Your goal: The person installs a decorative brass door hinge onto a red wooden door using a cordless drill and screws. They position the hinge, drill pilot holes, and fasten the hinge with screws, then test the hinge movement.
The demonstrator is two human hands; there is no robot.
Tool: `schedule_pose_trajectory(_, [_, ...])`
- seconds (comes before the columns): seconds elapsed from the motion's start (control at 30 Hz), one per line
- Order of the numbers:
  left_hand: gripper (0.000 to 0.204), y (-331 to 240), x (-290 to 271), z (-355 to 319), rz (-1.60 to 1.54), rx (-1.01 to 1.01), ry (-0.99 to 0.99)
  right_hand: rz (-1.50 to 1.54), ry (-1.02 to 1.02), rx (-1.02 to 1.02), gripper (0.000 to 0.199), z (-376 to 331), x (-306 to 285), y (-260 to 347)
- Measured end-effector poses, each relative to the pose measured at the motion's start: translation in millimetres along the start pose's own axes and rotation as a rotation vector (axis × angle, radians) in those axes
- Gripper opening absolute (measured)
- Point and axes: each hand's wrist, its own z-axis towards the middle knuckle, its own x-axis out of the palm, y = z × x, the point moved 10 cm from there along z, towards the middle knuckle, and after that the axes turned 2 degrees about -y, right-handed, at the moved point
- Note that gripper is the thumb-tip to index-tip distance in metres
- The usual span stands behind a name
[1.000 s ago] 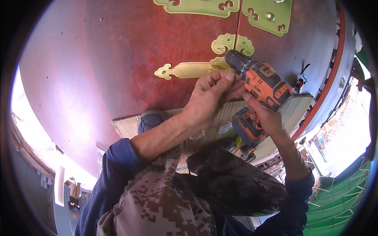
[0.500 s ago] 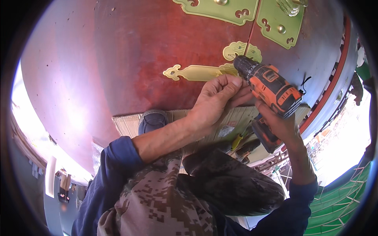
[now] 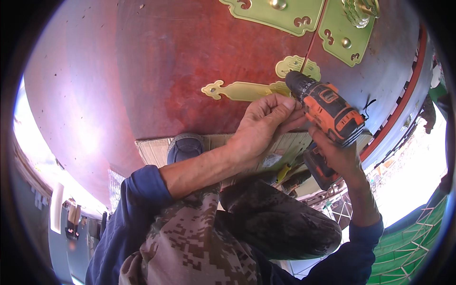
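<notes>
My right hand grips an orange and black cordless drill by its handle, the chuck pointing up and left toward a red door. Just left of the chuck, my left hand is closed, thumb and forefinger pinched together; what they hold, if anything, is too small to make out. A long gold hinge-like plate with a pointed, scrolled end lies against the door above my left hand. Its right end is partly hidden by the fingers and chuck. Beside it, a scalloped gold plate spans the door's seam.
Higher on the door are large gold plates with domed studs and a ring-like knob. Below the door lies cardboard, bearing a yellow-handled tool and my shoe. Green sheeting hangs at the lower right.
The door and its plates sit slightly lower and further right in the picture. Both hands and the drill keep nearly the same pose, the drill a touch lower.
</notes>
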Motion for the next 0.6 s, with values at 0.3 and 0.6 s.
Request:
schedule_pose_trajectory(0.3, [0.021,0,-6,2,-0.009,0.031,-0.017,0.077,-0.039,-0.032,0.032,5,6,-2])
schedule_pose_trajectory(0.6, [0.021,-1,-13,3,0.016,0.040,-0.038,0.010,-0.029,-0.117,0.039,9,12,2])
